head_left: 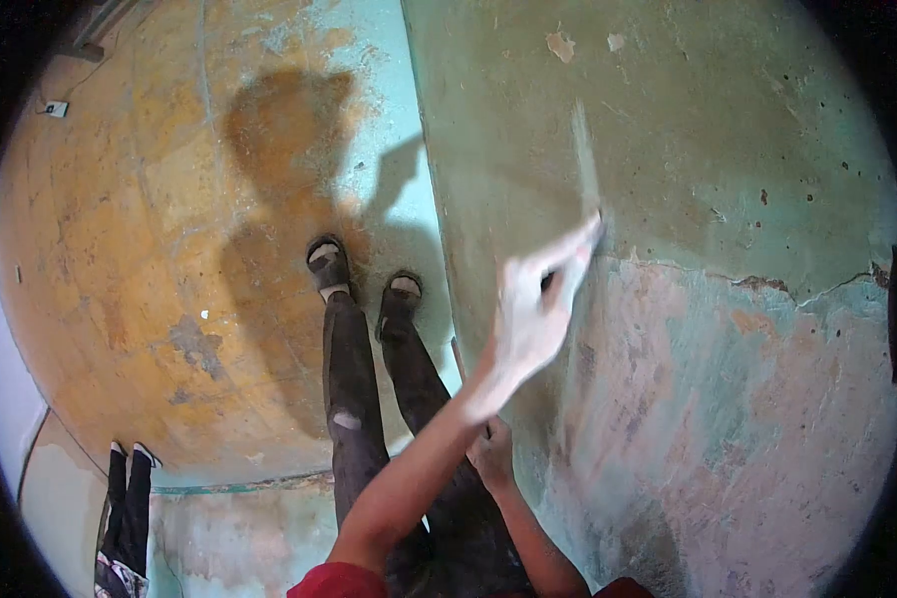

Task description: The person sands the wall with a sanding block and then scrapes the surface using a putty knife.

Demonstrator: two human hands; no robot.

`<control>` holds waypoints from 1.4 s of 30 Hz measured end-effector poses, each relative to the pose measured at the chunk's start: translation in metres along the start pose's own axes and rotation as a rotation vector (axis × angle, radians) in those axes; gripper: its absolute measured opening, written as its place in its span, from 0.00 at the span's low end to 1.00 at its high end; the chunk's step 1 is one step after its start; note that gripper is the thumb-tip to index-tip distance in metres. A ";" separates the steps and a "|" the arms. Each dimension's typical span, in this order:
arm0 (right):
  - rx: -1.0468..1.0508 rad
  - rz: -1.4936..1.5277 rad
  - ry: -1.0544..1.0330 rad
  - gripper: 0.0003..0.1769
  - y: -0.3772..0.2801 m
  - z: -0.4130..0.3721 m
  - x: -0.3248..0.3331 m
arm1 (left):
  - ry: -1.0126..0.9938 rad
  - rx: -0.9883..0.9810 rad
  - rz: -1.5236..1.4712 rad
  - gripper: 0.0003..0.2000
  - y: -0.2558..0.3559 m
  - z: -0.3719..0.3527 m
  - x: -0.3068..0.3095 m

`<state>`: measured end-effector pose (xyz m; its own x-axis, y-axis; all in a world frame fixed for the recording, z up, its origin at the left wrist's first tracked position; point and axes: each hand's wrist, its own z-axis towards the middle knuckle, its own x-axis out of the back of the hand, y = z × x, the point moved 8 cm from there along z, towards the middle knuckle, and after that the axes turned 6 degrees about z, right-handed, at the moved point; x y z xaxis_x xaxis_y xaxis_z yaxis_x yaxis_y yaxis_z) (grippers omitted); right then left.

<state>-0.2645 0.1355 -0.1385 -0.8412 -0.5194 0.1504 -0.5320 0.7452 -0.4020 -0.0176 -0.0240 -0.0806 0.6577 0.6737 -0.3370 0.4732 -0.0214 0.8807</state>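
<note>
Stands tight against a wall [728, 149] of worn green paint, looking down along it to the floor [120, 249].

Reaches the left hand [533, 319] up and across the body to the wall face. Grips a thin, flat tool there, apparently a scraper [586, 164], fingers closed round its lower end. Smeared by motion blur, so no telling where handle ends and blade begins.

Tool position: up-picture from the grip, long axis close to vertical in the view, laid along the wall surface. Tip in the sounder green paint, above a ragged crack [767, 287]; below that line, bare pink and grey plaster.

Carries the right hand [490, 450] low, curled into a fist just beneath the left forearm. Cannot tell whether anything sits inside the fist. Left hand plainly the nearer, being wrapped on the tool; right hand well apart from it and off the wall, as far as can be made out.

Underfoot: two dark shoes [327, 264] side by side at the wall's foot, dark trousers torn at one knee, own shadow [279, 149] thrown on the ochre floor. At the lower left edge, another person's legs [130, 498]. Far top left, a small white plug [57, 108] on a cord.
</note>
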 end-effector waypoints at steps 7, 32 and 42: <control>0.208 -0.144 0.059 0.21 -0.021 -0.003 -0.004 | -0.050 0.006 0.039 0.16 -0.004 0.025 0.007; 0.098 0.007 -0.017 0.28 0.000 -0.002 -0.005 | 0.034 0.043 -0.070 0.17 0.002 -0.014 -0.007; 0.025 -0.034 -0.022 0.30 -0.009 0.000 -0.008 | 0.023 -0.006 -0.030 0.16 0.010 0.006 -0.003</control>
<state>-0.2533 0.1330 -0.1366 -0.8201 -0.5536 0.1445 -0.5575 0.7162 -0.4199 -0.0112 -0.0301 -0.0724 0.6298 0.6908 -0.3552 0.4886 0.0032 0.8725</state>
